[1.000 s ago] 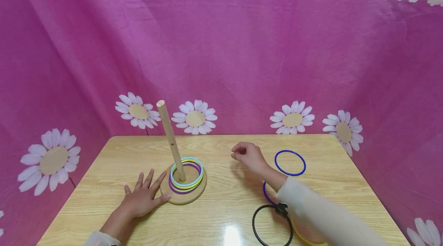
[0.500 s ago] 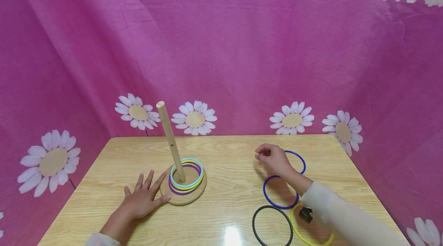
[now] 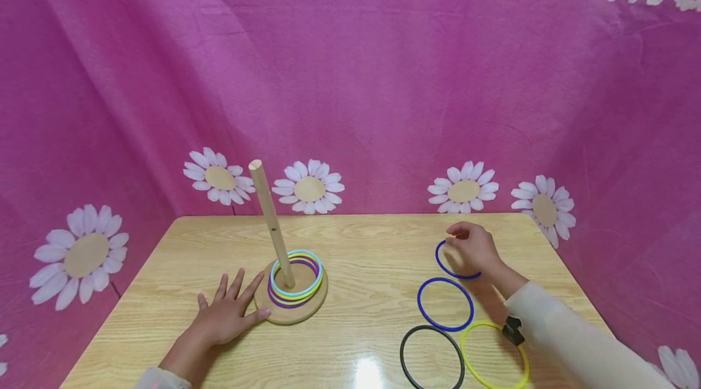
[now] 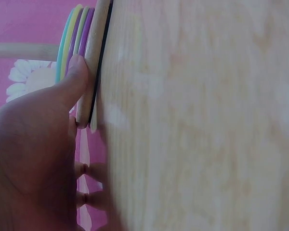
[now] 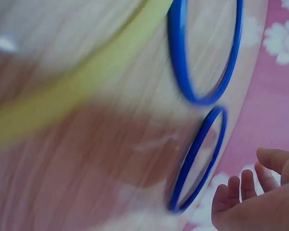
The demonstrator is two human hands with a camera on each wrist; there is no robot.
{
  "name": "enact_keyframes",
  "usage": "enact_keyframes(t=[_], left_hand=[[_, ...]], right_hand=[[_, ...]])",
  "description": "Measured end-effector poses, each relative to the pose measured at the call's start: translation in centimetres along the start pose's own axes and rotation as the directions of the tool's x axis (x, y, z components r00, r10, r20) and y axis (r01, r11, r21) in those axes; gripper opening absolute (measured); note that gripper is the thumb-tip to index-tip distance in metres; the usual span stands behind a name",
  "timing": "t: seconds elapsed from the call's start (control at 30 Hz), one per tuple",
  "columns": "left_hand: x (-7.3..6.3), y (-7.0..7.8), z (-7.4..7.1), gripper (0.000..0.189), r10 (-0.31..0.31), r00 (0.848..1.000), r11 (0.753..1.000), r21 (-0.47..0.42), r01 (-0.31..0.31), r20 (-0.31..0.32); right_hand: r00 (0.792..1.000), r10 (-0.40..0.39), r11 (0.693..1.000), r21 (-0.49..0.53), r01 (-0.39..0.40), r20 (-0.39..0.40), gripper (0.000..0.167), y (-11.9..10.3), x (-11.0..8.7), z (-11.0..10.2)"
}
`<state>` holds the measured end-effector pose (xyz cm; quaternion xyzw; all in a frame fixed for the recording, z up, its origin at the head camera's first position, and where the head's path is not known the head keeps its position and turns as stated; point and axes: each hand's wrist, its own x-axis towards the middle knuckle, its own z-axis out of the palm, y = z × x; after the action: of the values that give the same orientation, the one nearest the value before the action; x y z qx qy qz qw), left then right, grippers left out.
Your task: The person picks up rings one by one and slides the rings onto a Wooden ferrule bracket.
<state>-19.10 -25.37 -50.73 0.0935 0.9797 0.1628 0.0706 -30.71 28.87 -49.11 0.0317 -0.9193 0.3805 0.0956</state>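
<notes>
My left hand (image 3: 223, 313) lies with fingers spread at the left edge of a round wooden base (image 3: 290, 317). In the left wrist view its thumb (image 4: 77, 74) touches the side of the base. A wooden post (image 3: 268, 212) rises from it, with several stacked rings around its foot: a light blue ring (image 3: 272, 279) on top, yellow and purple below. My right hand (image 3: 475, 249) hovers over the far blue ring (image 3: 437, 255) and hides part of it. Its fingers are loosely bent and hold nothing; in the right wrist view they appear apart from that ring.
A second blue ring (image 3: 418, 301) lies nearer on the table (image 3: 361, 304). In front of it lie a black ring (image 3: 402, 353) and a yellow ring (image 3: 527, 367), side by side. A pink cloth (image 3: 350, 103) with daisies hangs behind and at both sides.
My right hand has moved from mid-table rightward to the far blue ring, uncovering the nearer blue ring and the yellow ring. The left hand and the ring stack stay put.
</notes>
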Motion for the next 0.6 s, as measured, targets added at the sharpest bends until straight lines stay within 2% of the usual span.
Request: enact_keyframes(t=[0.3,0.6], left_hand=[[0.0,-0.1,0.0,0.087,0.003,1.000,1.000,0.000,-0.003,0.001],[0.1,-0.3,0.1,0.086,0.016,1.000,1.000,-0.018,-0.016,-0.008]], right_hand=[[0.992,0.116,0.993,-0.037,-0.114,0.050,0.026,3.2,0.8,-1.7],[0.984,0.147,0.989,-0.037,-0.144,0.099,0.024,4.7,1.4,-1.2]])
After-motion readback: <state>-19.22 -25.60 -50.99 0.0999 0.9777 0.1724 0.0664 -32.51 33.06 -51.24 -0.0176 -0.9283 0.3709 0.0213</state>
